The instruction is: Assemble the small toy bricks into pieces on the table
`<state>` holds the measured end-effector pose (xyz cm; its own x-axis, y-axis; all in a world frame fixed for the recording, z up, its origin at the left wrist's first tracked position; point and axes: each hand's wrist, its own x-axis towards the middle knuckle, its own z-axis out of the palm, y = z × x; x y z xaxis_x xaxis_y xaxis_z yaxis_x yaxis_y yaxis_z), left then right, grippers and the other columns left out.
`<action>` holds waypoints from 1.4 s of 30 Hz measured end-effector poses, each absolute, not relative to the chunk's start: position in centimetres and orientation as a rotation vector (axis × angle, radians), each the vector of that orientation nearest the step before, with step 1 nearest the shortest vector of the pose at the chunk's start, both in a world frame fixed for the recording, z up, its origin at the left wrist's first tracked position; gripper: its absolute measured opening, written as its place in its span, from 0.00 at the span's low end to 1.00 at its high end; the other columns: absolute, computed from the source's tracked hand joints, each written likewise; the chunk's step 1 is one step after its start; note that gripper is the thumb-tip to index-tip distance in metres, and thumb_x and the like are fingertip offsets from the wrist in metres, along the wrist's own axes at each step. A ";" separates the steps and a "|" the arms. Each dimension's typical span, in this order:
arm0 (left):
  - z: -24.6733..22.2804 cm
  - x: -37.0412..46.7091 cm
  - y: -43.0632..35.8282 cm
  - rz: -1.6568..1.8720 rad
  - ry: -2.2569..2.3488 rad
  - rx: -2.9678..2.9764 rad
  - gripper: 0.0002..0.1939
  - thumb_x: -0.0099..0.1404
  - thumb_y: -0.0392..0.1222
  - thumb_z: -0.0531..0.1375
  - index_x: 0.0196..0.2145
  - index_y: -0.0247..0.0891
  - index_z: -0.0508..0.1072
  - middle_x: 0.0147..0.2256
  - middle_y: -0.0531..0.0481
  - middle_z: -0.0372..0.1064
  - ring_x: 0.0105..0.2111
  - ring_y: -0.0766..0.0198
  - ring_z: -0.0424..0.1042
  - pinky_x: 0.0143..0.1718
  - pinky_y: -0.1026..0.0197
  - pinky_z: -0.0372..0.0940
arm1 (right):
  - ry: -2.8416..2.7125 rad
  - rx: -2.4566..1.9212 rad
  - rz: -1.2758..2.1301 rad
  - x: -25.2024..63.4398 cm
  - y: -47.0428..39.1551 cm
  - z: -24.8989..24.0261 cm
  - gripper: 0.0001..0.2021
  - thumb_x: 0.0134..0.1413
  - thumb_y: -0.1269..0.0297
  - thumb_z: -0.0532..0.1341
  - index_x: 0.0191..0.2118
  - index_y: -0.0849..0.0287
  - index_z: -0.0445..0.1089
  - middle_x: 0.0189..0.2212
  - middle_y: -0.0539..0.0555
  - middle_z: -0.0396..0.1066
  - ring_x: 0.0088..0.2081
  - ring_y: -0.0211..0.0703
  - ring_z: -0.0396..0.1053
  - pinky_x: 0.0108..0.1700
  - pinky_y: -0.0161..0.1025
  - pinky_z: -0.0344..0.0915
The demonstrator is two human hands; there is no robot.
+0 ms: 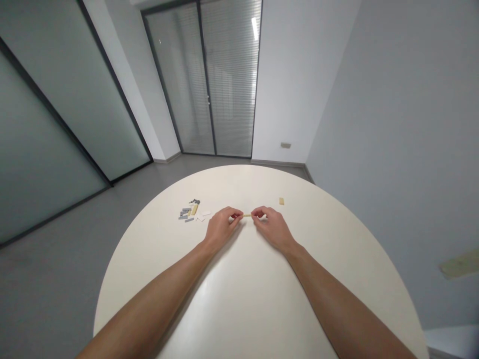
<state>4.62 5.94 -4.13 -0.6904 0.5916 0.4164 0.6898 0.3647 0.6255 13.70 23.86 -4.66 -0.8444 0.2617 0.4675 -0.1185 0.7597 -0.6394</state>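
Near the middle of the white round table point(247, 299), a thin tan piece point(247, 215) spans the gap between my two hands. My left hand point(223, 225) pinches its left end with thumb and fingers. Its right end is pinched by my right hand point(274, 227). The fingertips hide both ends of the piece. A small tan block point(282, 201) lies on the table beyond my right hand. To the left of my left hand is a loose group of small parts, with grey bars point(189, 220), a tan bar point(194, 209), white pieces point(206, 213) and dark bits point(195, 201).
The table's curved far edge point(243, 165) lies beyond the parts. Past it are grey floor point(164, 174), a glass door with blinds point(232, 80) and a pale wall point(295, 75). Frosted glass panels point(75, 85) stand on the left.
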 end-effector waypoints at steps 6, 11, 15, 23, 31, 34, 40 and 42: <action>-4.3 4.5 6.0 -1.245 -2.478 -1.170 0.07 0.67 0.40 0.60 0.40 0.43 0.79 0.38 0.51 0.77 0.39 0.63 0.74 0.36 0.64 0.67 | -2.402 -0.100 0.936 13.7 23.9 -4.8 0.07 0.59 0.64 0.61 0.41 0.54 0.74 0.35 0.52 0.75 0.39 0.43 0.70 0.45 0.42 0.65; -4.3 4.5 6.0 -1.246 -2.497 -1.164 0.07 0.67 0.40 0.60 0.40 0.42 0.78 0.39 0.51 0.78 0.38 0.63 0.74 0.36 0.64 0.67 | -2.409 -0.099 0.925 13.7 23.9 -4.7 0.06 0.59 0.64 0.61 0.40 0.54 0.75 0.35 0.52 0.75 0.39 0.43 0.70 0.45 0.42 0.64; -4.4 4.4 6.0 -1.232 -2.530 -1.152 0.08 0.67 0.40 0.59 0.40 0.43 0.79 0.38 0.52 0.78 0.37 0.63 0.74 0.36 0.63 0.67 | -2.406 -0.091 0.913 13.6 23.9 -4.8 0.06 0.59 0.64 0.61 0.40 0.54 0.75 0.34 0.51 0.74 0.38 0.43 0.70 0.46 0.42 0.64; -4.5 4.3 6.0 -1.249 -2.547 -1.121 0.06 0.66 0.39 0.60 0.38 0.43 0.78 0.37 0.53 0.78 0.36 0.63 0.74 0.34 0.64 0.66 | -2.410 -0.095 0.932 13.6 23.9 -4.8 0.06 0.59 0.64 0.61 0.40 0.54 0.74 0.35 0.51 0.74 0.39 0.43 0.70 0.45 0.42 0.64; -4.4 4.4 6.0 -1.247 -2.557 -1.108 0.06 0.66 0.38 0.60 0.38 0.43 0.78 0.37 0.53 0.78 0.35 0.63 0.74 0.34 0.64 0.65 | -2.412 -0.110 0.929 13.7 23.8 -4.7 0.06 0.59 0.64 0.61 0.39 0.54 0.74 0.35 0.51 0.74 0.39 0.43 0.70 0.45 0.41 0.64; -4.4 4.4 6.0 -1.242 -2.564 -1.099 0.06 0.65 0.39 0.60 0.37 0.43 0.78 0.37 0.53 0.77 0.35 0.63 0.74 0.34 0.64 0.65 | -2.415 -0.116 0.918 13.7 23.7 -4.6 0.06 0.59 0.64 0.61 0.39 0.54 0.75 0.34 0.51 0.74 0.38 0.43 0.70 0.45 0.42 0.64; -4.2 4.4 6.0 -1.250 -2.552 -1.106 0.06 0.65 0.38 0.60 0.37 0.43 0.78 0.37 0.53 0.77 0.35 0.64 0.73 0.35 0.64 0.65 | -2.414 -0.105 0.918 13.7 23.7 -4.5 0.05 0.58 0.64 0.61 0.39 0.53 0.75 0.34 0.51 0.74 0.38 0.43 0.70 0.45 0.41 0.64; -4.2 4.4 6.0 -1.240 -2.559 -1.096 0.06 0.65 0.38 0.60 0.37 0.43 0.78 0.37 0.53 0.77 0.34 0.64 0.73 0.34 0.64 0.65 | -2.407 -0.103 0.911 13.7 23.7 -4.5 0.05 0.58 0.64 0.62 0.39 0.53 0.75 0.34 0.51 0.74 0.38 0.43 0.70 0.44 0.41 0.64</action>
